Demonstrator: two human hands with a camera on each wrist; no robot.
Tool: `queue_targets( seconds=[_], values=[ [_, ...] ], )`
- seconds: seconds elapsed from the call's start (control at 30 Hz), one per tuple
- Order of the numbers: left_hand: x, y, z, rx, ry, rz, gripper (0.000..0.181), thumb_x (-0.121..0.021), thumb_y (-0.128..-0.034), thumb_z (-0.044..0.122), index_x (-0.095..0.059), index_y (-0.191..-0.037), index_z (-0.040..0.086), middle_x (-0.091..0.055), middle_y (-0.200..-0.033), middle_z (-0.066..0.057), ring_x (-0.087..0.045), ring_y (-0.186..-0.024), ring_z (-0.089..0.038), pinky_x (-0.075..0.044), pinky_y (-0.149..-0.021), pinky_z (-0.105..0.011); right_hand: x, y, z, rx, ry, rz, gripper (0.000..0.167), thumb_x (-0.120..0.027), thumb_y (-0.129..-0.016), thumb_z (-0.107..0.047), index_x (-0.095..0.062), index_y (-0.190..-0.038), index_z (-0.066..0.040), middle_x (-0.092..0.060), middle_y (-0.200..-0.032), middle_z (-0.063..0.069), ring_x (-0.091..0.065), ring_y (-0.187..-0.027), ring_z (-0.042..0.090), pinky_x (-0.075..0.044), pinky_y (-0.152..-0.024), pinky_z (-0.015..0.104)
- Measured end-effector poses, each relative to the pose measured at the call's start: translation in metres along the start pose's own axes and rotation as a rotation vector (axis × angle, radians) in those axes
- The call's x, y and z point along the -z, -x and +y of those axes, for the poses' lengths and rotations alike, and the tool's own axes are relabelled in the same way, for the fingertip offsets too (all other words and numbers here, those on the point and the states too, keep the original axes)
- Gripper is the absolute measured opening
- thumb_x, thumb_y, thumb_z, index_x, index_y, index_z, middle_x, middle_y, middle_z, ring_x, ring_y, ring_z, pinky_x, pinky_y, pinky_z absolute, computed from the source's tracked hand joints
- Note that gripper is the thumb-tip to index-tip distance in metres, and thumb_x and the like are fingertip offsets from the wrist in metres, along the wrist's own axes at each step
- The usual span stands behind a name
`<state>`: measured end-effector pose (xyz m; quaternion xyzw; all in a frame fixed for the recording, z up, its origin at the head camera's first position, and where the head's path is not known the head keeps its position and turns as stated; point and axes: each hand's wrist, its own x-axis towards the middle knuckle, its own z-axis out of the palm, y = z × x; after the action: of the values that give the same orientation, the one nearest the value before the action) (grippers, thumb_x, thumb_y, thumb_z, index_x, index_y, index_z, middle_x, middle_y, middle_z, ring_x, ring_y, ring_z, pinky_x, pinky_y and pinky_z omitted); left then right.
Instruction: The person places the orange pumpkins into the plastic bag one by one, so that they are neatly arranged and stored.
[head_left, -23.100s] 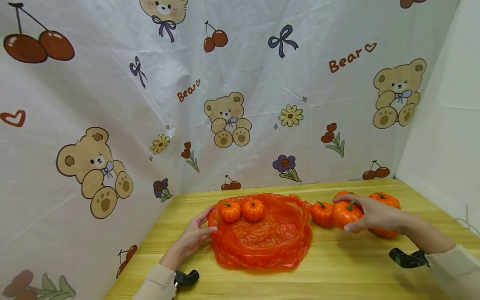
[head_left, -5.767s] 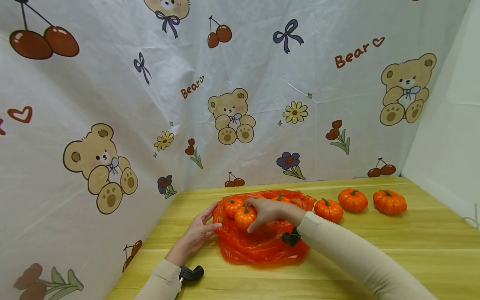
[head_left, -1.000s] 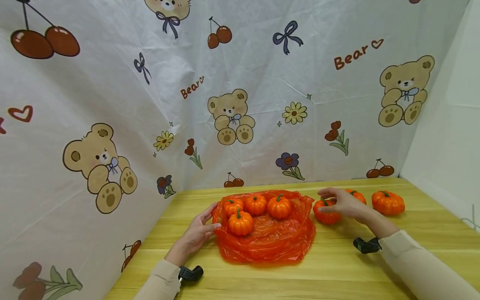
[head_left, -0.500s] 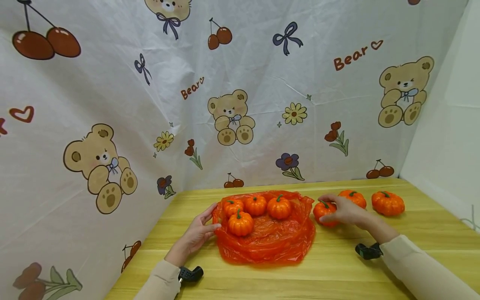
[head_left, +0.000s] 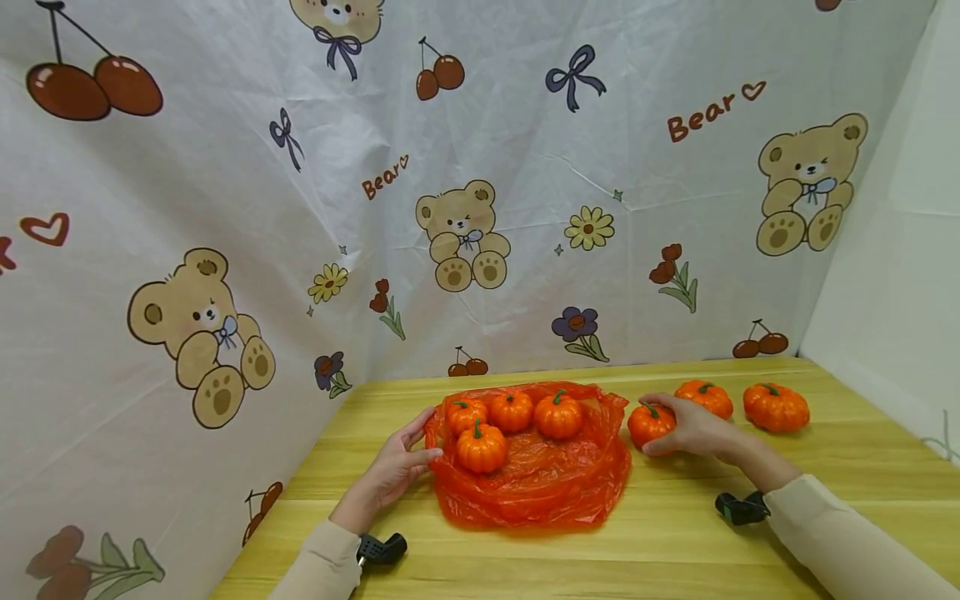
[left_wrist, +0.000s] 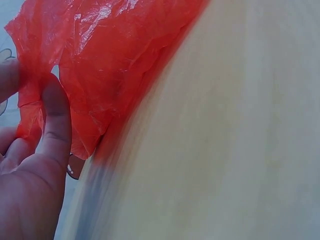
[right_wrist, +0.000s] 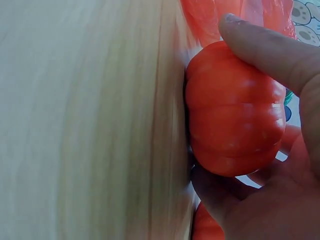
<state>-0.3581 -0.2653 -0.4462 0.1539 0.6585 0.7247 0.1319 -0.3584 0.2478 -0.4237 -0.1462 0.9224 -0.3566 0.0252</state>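
Note:
A crinkled red plastic bag [head_left: 532, 504] lies with its mouth spread wide on the table. Several small orange toy pumpkins with green stems sit inside it, the nearest pumpkin [head_left: 482, 450] at its left. My left hand [head_left: 388, 473] pinches the bag's left rim between thumb and fingers, seen close up in the left wrist view on the red film [left_wrist: 110, 55]. To the right of the bag, my right hand [head_left: 697, 429] grips another pumpkin [head_left: 649, 425] that appears to rest on the tabletop. In the right wrist view thumb and fingers span this pumpkin [right_wrist: 235, 110].
Two more pumpkins stand right of my right hand, one pumpkin [head_left: 705, 398] just behind it and another pumpkin [head_left: 776, 407] farther right. The wooden table [head_left: 570, 571] ends at a bear-print cloth [head_left: 510, 333] behind and a white wall [head_left: 885, 275] at right.
The bag held two pumpkins at first; now it holds several. My right hand has let go of one inside, moved right, and lowered its fingers around another. My left hand stays at the rim.

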Motion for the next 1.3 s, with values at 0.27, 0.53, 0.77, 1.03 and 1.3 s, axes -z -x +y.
queue_targets(
  seconds=[0.27, 0.53, 0.77, 1.03, 1.3],
  values=[
    [0.0, -0.001, 0.0, 0.001, -0.001, 0.016, 0.09, -0.068, -0.0956, -0.001, -0.017, -0.167, 0.018, -0.012, -0.174, -0.012, -0.048, -0.14, -0.024, -0.059, -0.095, -0.028, 0.001, 0.0, 0.0, -0.02, -0.002, -0.004, 0.096, -0.092, -0.075, -0.034, -0.043, -0.152, -0.005, -0.057, -0.136, 0.026, -0.059, -0.113, 0.035, -0.054, -0.092, 0.05],
    [0.001, 0.0, -0.003, -0.003, -0.018, 0.011, 0.09, -0.069, -0.0957, 0.001, -0.017, -0.167, 0.019, -0.013, -0.174, -0.012, -0.049, -0.139, -0.023, -0.059, -0.096, -0.029, 0.004, 0.001, 0.002, -0.008, 0.034, 0.008, 0.093, -0.09, -0.077, -0.037, -0.045, -0.151, -0.006, -0.06, -0.134, 0.023, -0.059, -0.11, 0.032, -0.053, -0.092, 0.051],
    [0.0, 0.0, -0.001, -0.004, -0.017, 0.009, 0.088, -0.066, -0.0973, 0.0, -0.016, -0.167, 0.018, -0.012, -0.174, -0.013, -0.046, -0.143, -0.028, -0.059, -0.097, -0.028, 0.016, 0.003, -0.01, -0.005, 0.01, 0.007, 0.094, -0.088, -0.08, -0.038, -0.041, -0.153, -0.004, -0.058, -0.135, 0.026, -0.059, -0.11, 0.034, -0.055, -0.092, 0.052],
    [0.0, 0.0, 0.0, 0.001, -0.006, 0.0, 0.088, -0.066, -0.0975, -0.001, -0.015, -0.167, 0.017, -0.009, -0.174, -0.013, -0.044, -0.145, -0.03, -0.059, -0.096, -0.027, 0.022, 0.001, -0.016, 0.0, -0.026, 0.021, 0.094, -0.086, -0.082, -0.039, -0.038, -0.155, -0.005, -0.056, -0.137, 0.025, -0.06, -0.109, 0.031, -0.057, -0.091, 0.046],
    [-0.001, -0.001, 0.0, 0.002, 0.002, 0.007, 0.089, -0.067, -0.0969, -0.001, -0.015, -0.167, 0.017, -0.01, -0.174, -0.013, -0.043, -0.146, -0.032, -0.059, -0.097, -0.028, 0.03, 0.0, -0.025, -0.001, -0.043, 0.029, 0.095, -0.085, -0.084, -0.039, -0.035, -0.156, -0.002, -0.058, -0.133, 0.025, -0.06, -0.108, 0.031, -0.055, -0.088, 0.04]
  ],
)
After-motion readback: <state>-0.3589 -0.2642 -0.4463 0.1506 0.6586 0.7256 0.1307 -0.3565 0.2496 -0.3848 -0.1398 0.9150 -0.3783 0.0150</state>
